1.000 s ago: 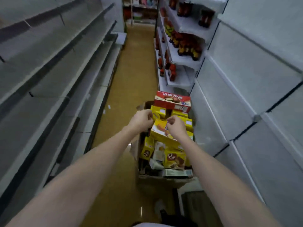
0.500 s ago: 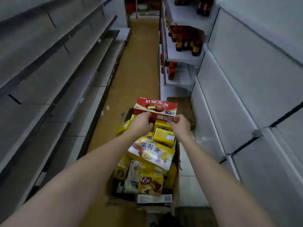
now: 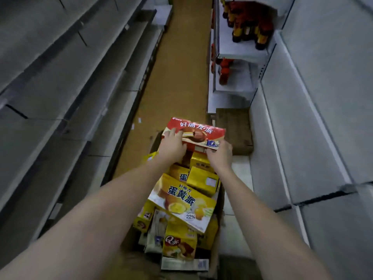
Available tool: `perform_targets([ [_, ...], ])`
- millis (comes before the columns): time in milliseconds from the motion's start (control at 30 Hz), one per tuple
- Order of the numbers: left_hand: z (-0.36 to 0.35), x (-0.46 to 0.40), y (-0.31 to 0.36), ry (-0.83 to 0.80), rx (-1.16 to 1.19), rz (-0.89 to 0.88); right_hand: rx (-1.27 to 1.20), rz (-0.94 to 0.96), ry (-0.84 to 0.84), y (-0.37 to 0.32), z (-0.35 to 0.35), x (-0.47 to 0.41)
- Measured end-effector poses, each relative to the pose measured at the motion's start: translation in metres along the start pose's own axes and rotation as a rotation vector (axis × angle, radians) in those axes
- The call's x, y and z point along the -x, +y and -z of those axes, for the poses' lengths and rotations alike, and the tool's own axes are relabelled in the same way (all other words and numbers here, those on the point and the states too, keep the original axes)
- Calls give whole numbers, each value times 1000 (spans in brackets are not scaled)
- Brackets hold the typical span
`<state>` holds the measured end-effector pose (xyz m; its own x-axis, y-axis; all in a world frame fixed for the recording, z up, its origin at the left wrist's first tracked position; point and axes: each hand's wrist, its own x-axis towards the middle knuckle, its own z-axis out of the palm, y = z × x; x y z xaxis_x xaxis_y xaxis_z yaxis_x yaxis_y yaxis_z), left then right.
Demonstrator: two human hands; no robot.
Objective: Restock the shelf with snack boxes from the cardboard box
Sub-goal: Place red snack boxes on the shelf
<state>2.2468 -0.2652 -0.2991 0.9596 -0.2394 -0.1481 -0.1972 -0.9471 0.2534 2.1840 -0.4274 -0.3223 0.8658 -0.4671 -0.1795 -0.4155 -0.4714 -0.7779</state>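
A red snack box (image 3: pixel 198 131) lies on top of the pile at the far end of the cardboard box (image 3: pixel 217 259) on the aisle floor. My left hand (image 3: pixel 171 145) grips its left end, thumb on the lid. My right hand (image 3: pixel 220 153) holds its right near corner. Below them lie several yellow snack boxes, the largest (image 3: pixel 181 201) tilted across the middle, a smaller one (image 3: pixel 202 182) beside my right wrist and a Q-branded one (image 3: pixel 178 246) at the near end.
Bare grey shelves (image 3: pixel 66 81) run along the left of the aisle, bare white shelves (image 3: pixel 314 118) along the right. Farther on the right, shelves (image 3: pixel 240 55) carry dark bottles. A flat brown cardboard piece (image 3: pixel 234 130) lies beyond the box. The tan floor (image 3: pixel 181 77) stretches ahead.
Both hands went from the yellow boxes up to the red box and now grip its two ends. The camera tilted further down over the cardboard box.
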Motion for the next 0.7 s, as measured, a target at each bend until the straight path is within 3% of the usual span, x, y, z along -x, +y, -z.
perform_targets([
  [333,-19,-29,-34,-100,-10,177,-44,-59,-2,11,-29,-7],
  [700,-11,-8,-54,83,347,214,-83,-41,70,-3,-30,9],
])
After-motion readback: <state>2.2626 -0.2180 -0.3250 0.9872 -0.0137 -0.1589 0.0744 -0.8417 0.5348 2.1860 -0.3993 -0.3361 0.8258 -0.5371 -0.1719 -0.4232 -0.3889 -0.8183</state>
